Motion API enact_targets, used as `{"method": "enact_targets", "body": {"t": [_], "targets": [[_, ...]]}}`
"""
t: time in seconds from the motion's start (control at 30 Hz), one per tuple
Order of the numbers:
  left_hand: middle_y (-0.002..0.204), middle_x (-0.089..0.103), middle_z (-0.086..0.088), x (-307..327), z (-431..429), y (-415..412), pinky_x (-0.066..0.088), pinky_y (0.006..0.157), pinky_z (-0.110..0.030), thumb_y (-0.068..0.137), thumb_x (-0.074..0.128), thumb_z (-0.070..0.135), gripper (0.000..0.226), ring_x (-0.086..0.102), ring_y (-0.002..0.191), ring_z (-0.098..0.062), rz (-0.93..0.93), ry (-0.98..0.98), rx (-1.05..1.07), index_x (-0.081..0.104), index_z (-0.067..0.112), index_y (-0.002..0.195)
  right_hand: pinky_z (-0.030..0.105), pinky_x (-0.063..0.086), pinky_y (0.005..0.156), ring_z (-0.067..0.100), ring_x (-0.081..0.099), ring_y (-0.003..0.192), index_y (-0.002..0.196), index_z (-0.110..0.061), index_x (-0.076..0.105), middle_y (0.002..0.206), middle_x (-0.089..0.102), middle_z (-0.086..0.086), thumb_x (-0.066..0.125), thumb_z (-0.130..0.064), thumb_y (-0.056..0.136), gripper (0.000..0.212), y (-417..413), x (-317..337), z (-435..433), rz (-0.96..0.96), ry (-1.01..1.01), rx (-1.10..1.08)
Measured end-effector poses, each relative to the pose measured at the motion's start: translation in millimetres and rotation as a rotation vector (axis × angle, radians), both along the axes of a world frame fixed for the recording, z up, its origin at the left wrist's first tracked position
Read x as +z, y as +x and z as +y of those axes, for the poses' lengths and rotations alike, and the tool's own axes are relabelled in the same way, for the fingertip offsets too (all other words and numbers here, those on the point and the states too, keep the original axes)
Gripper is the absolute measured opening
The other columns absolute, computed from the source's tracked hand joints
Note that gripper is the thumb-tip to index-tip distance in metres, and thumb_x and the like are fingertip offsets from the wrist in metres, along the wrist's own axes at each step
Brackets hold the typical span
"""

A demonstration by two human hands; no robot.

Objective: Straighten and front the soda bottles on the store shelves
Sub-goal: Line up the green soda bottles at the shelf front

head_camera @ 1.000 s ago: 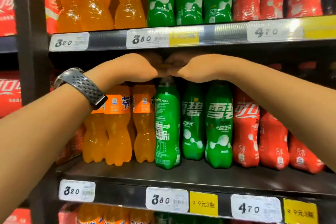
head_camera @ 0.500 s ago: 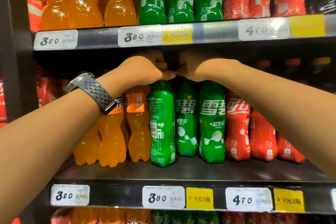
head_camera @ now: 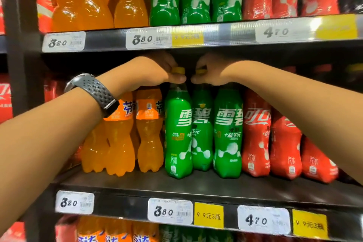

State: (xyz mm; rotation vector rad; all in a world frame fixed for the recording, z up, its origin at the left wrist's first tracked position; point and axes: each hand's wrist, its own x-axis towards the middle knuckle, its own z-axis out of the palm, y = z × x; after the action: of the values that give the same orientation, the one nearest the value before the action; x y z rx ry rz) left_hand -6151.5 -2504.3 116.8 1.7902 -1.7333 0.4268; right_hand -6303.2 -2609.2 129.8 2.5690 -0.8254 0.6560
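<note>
Here, the left hand (head_camera: pixel 149 72) pinches the yellow screw cap (head_camera: pixel 178 69) of a tall green plastic soda bottle (head_camera: pixel 177 133). The grip is clamped, thumb under the cap's rim. The right hand (head_camera: pixel 214 70) curls round the matching cap (head_camera: pixel 201 71) of the second green plastic soda bottle (head_camera: pixel 202 143); that grip is closed too, just beside the left one.

Both bottles stand upright below the grips on the dark metal shelf (head_camera: pixel 196 186). The first shows its white lettering outward. The second sits slightly farther back, half hidden.

Judgement: twist by the caps in small turns and keep the bases flat. Draw the second bottle forward until it is level with the third green bottle (head_camera: pixel 227 133), right of the grips.

Risk: nudging the orange plastic bottles (head_camera: pixel 119 137) left of the left grip.
</note>
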Motion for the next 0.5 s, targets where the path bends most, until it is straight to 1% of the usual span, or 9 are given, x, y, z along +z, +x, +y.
{"method": "enact_targets", "body": {"t": [0.07,0.13,0.17,0.2,0.27,0.3,0.37,0.5], "targets": [[0.113,0.067,0.002,-0.2,2.0,3.4,0.047,0.095,-0.037,0.082,0.072,0.038,0.036,0.059,0.103,-0.020,0.054,0.044,-0.045,0.067,0.024,0.114,0.032,0.042,0.070,0.029,0.059,0.087,0.095,-0.007,0.063,0.092,0.063,0.011,0.055,-0.040,0.093,0.034,-2.8,0.6,2.5,0.002,0.041,0.017],[0.120,0.064,0.005,1.0,2.2,8.0,0.043,0.101,-0.039,0.085,0.070,0.034,0.037,0.057,0.110,-0.019,0.061,0.064,-0.072,0.063,0.029,0.121,0.032,0.046,0.074,0.029,0.061,0.085,0.093,-0.006,0.066,0.088,0.067,0.012,0.053,-0.036,0.094,0.033,-6.0,1.8,5.5,-0.001,0.081,0.048],[0.120,0.064,0.005,2.0,1.8,9.6,0.043,0.102,-0.039,0.085,0.069,0.034,0.035,0.057,0.110,-0.019,0.053,0.072,-0.080,0.064,0.030,0.120,0.030,0.046,0.072,0.027,0.062,0.083,0.092,-0.006,0.066,0.086,0.068,0.011,0.053,-0.035,0.095,0.032,-7.2,2.3,6.9,-0.004,0.097,0.063],[0.118,0.065,0.005,2.9,1.8,10.1,0.044,0.101,-0.040,0.086,0.068,0.037,0.032,0.057,0.108,-0.020,0.039,0.079,-0.087,0.065,0.030,0.117,0.028,0.045,0.067,0.025,0.062,0.079,0.089,-0.007,0.066,0.084,0.068,0.010,0.052,-0.034,0.095,0.031,-7.8,2.5,7.6,-0.004,0.111,0.073],[0.113,0.067,0.001,4.3,1.6,9.1,0.046,0.098,-0.043,0.085,0.066,0.042,0.033,0.060,0.104,-0.022,0.013,0.079,-0.104,0.068,0.025,0.113,0.024,0.038,0.054,0.017,0.058,0.067,0.081,-0.010,0.064,0.076,0.067,0.007,0.052,-0.034,0.096,0.030,-8.3,2.1,6.5,-0.005,0.139,0.083],[0.112,0.068,-0.003,4.8,1.3,8.5,0.047,0.097,-0.044,0.086,0.066,0.041,0.034,0.061,0.103,-0.023,0.005,0.071,-0.111,0.068,0.021,0.113,0.023,0.035,0.051,0.015,0.055,0.063,0.076,-0.013,0.061,0.072,0.065,0.005,0.052,-0.034,0.096,0.030,-8.3,1.8,5.5,-0.011,0.150,0.088],[0.110,0.068,-0.006,5.1,0.8,9.5,0.046,0.097,-0.043,0.088,0.065,0.033,0.030,0.062,0.101,-0.025,0.002,0.055,-0.126,0.069,0.016,0.113,0.023,0.034,0.051,0.014,0.052,0.060,0.072,-0.014,0.060,0.068,0.062,0.002,0.052,-0.033,0.096,0.031,-8.0,2.0,3.8,-0.032,0.159,0.101],[0.111,0.068,-0.007,5.1,-0.8,12.6,0.044,0.093,-0.036,0.091,0.063,0.024,0.027,0.060,0.103,-0.025,-0.017,0.052,-0.146,0.068,0.012,0.114,0.022,0.039,0.053,0.016,0.055,0.066,0.080,-0.011,0.063,0.072,0.063,0.004,0.049,-0.033,0.096,0.032,-9.6,4.7,1.8,-0.054,0.188,0.132]]}}
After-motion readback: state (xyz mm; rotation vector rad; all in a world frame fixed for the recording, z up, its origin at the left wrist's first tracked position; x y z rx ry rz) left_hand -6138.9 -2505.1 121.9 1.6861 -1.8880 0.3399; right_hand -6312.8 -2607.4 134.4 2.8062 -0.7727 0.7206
